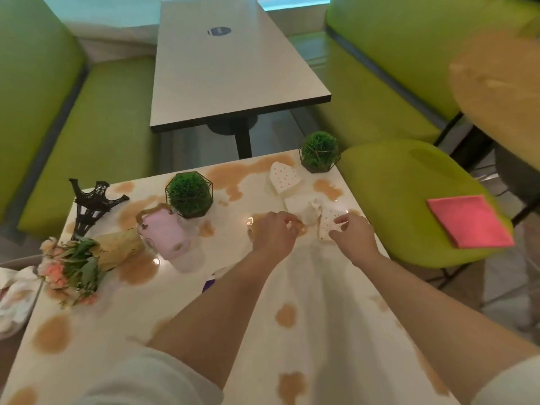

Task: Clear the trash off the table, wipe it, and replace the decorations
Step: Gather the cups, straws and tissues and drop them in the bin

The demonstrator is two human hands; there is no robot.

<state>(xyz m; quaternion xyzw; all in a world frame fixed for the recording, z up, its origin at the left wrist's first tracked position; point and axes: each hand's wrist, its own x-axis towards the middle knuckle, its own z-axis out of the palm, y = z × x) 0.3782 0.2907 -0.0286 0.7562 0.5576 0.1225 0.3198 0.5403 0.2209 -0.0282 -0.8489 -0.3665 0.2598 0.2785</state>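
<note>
The white table [204, 317] is blotched with brown spills. Crumpled dotted napkins lie at its far right: one [283, 178] near the back edge, another [328, 222] closer to me. My right hand [352, 232] pinches the near napkin's edge. Just left of it, my left hand [273, 232] has its fingers curled down at the wet paper [306, 213]; whether it holds any is hidden. Decorations stand around: two green ball plants in wire frames [190, 195] [319, 152], a black tower model [92, 206], a tipped pink cup [165, 233] and a flower bouquet [79, 264].
A pink cloth [470, 220] lies on the green chair [394, 200] to the right. Another white table [230, 65] stands ahead between green benches. A round wooden table [496, 80] is at far right. Crumpled stained paper [16, 296] sits at the left edge.
</note>
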